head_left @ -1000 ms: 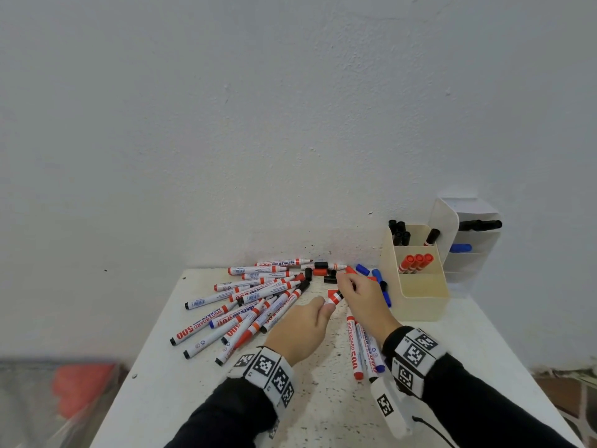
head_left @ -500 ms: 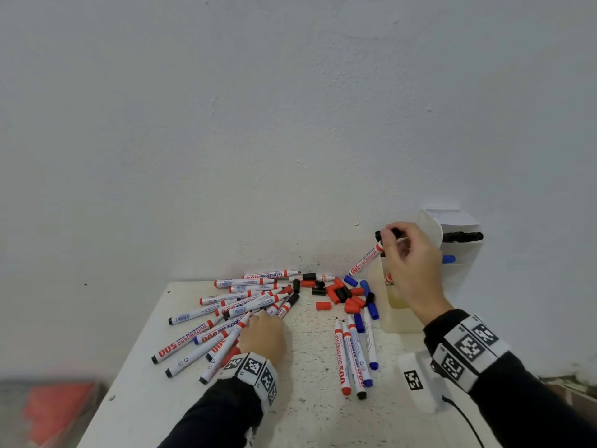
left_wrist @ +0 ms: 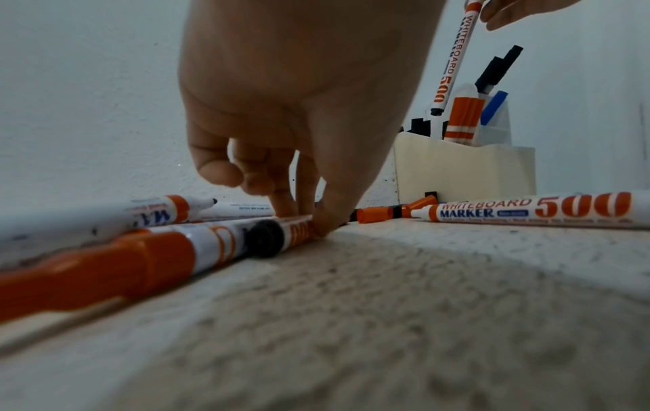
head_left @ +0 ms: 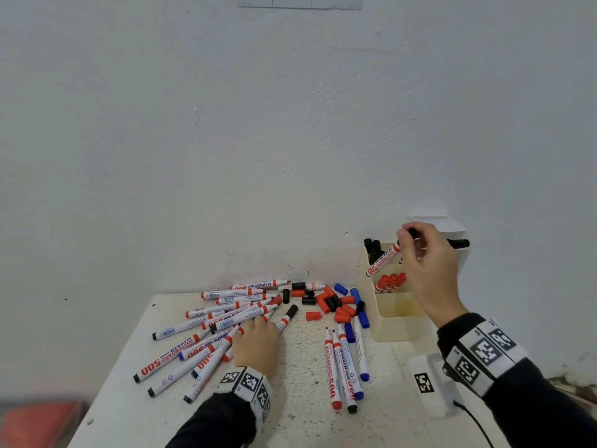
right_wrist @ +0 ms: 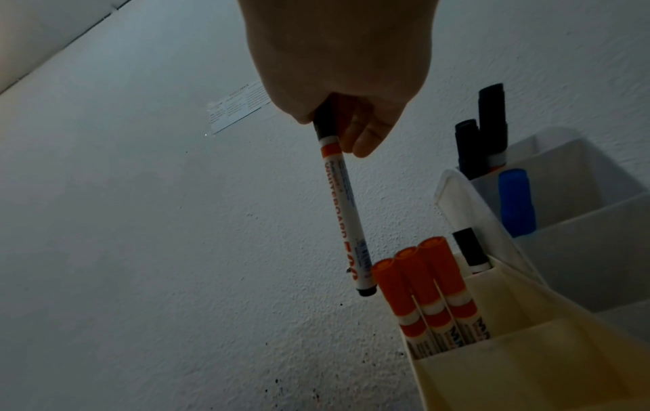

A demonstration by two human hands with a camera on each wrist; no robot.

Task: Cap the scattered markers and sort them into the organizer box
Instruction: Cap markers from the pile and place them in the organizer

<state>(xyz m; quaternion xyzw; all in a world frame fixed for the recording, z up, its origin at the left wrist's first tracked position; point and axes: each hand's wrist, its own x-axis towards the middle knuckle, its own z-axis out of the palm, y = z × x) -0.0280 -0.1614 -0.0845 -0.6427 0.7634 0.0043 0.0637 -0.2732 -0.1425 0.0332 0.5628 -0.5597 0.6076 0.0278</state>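
My right hand (head_left: 408,236) pinches a black-capped whiteboard marker (head_left: 384,258) by its cap and holds it tilted, tail down, over the cream organizer box (head_left: 397,324). In the right wrist view the marker (right_wrist: 346,211) hangs just beside three red-capped markers (right_wrist: 425,278) standing in the box (right_wrist: 527,375). My left hand (head_left: 255,328) is down on the pile of uncapped markers (head_left: 210,334). In the left wrist view its thumb and fingers (left_wrist: 306,219) pinch one marker (left_wrist: 267,236) that lies on the table. Loose red, black and blue caps (head_left: 336,305) lie between the pile and the box.
Several markers (head_left: 342,367) lie side by side at the table's middle. A white device with a printed tag (head_left: 426,383) and a cable sits at the front right. Black and blue markers stand in the white rear compartments (right_wrist: 562,194). The wall is right behind the table.
My right hand lifted the marker from the cap heap and carried it right, up over the organizer box. My left hand drew back left onto the marker pile.
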